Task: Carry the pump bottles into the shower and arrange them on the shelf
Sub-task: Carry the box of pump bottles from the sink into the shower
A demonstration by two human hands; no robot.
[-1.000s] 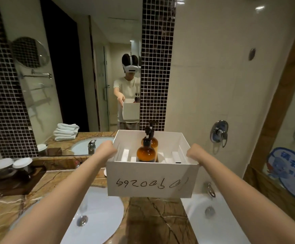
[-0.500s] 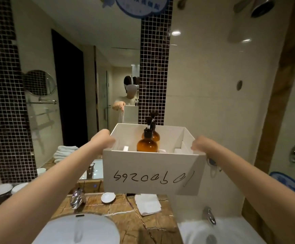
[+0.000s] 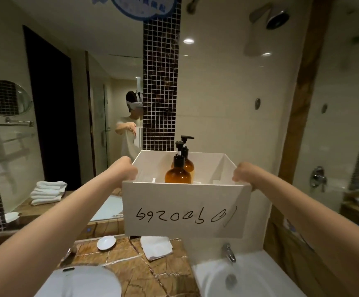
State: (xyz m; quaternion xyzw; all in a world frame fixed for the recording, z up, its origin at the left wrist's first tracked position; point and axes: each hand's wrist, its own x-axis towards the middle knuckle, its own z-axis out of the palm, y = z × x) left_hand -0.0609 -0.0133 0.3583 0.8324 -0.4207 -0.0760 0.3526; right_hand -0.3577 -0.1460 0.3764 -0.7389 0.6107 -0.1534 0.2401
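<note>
The box wall (image 3: 185, 209) hides the pump bottles' (image 3: 177, 174) lower halves.

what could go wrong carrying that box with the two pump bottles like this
1. The two amber pump bottles stand upright and loose in the white box, with room around them; a tilt might topple them.
2. The left hand and right hand grip only the top side edges, so the box could slip or swing.
3. It is held over the bathtub and marble counter, so a drop might crack a bottle.

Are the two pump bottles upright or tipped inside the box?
Upright: both pump bottles stand in the box, pump heads pointing up, one behind the other.
</note>
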